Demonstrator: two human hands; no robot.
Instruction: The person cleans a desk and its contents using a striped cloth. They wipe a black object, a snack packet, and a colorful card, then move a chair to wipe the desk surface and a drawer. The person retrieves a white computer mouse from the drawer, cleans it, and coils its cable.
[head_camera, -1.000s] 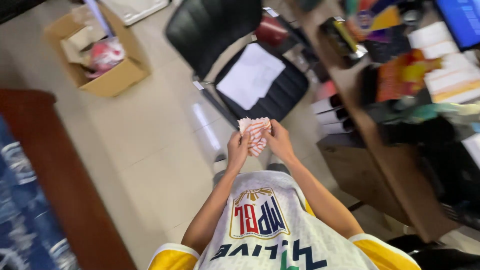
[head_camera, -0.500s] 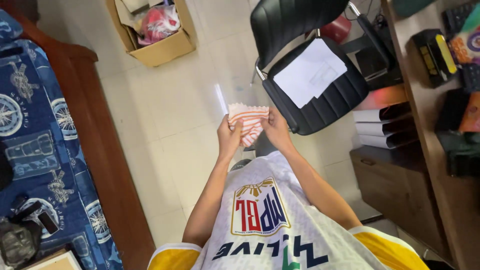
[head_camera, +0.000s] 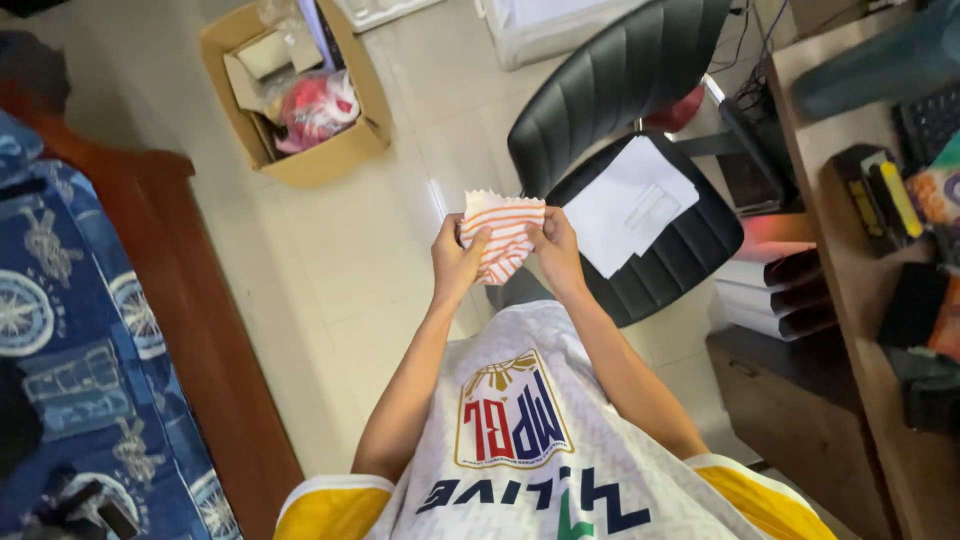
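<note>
A pale tiled floor (head_camera: 330, 250) carries most things. At eleven o'clock stands an open cardboard box (head_camera: 300, 95) holding paper scraps and a red-and-white bundle. At one o'clock a black office chair (head_camera: 640, 180) stands with white sheets of paper (head_camera: 630, 205) on its seat. A wooden desk (head_camera: 850, 300) runs along three o'clock, cluttered with small items. At nine o'clock lies a wooden-edged bed (head_camera: 200, 330) under a blue patterned cover (head_camera: 70, 330).

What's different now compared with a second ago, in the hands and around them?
The head view swung left: the cardboard box and blue patterned cloth came further in, the desk slid toward the right edge. The left hand and right hand kept their grip on the striped paper bag, in front of the chest throughout. The black chair stayed put.
</note>
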